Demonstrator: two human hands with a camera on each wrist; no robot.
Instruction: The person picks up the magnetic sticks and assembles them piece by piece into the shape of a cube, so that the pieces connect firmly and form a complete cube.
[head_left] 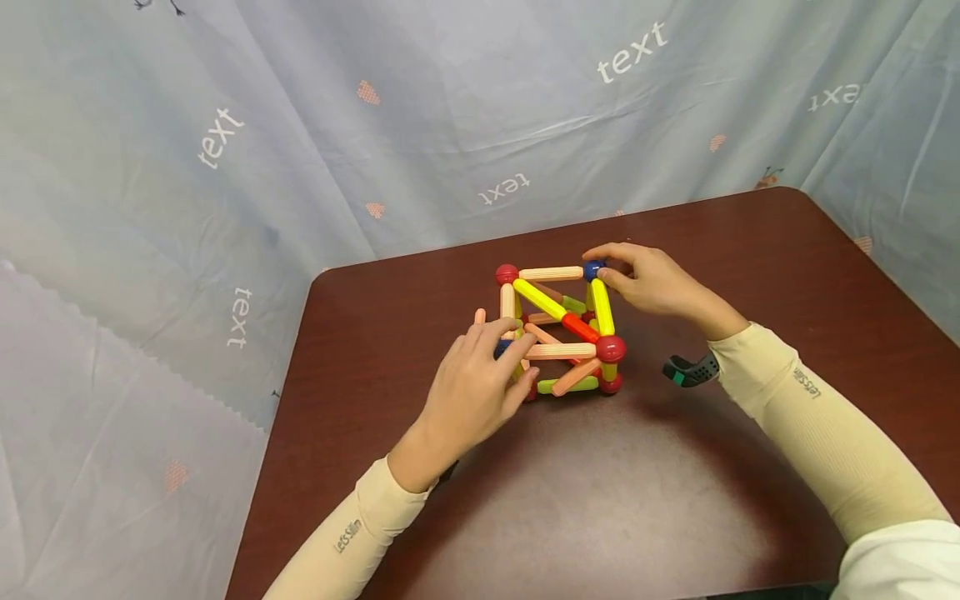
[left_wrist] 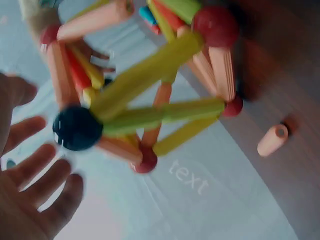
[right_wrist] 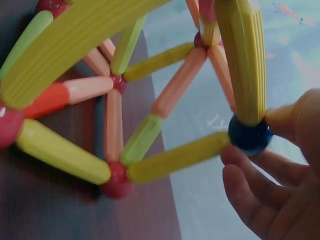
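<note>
A box-shaped frame of plastic building rods and balls stands on the table, with a yellow diagonal rod (head_left: 540, 300) and a red rod (head_left: 581, 327) across its top. At the far right top corner, my right hand (head_left: 652, 281) pinches a blue ball (right_wrist: 250, 135) between thumb and fingers. My left hand (head_left: 468, 383) is beside the near left top corner, fingers spread and slightly bent. In the left wrist view, those fingers stand just apart from another blue ball (left_wrist: 77, 128). Red balls (head_left: 611, 348) join other corners. The left hand partly hides its corner in the head view.
A loose peach rod (left_wrist: 273, 140) lies on the dark reddish-brown table (head_left: 360, 350) to the left of the frame. A pale printed curtain (head_left: 450, 108) hangs behind and at the sides. A dark strap (head_left: 690, 371) hangs by the right wrist.
</note>
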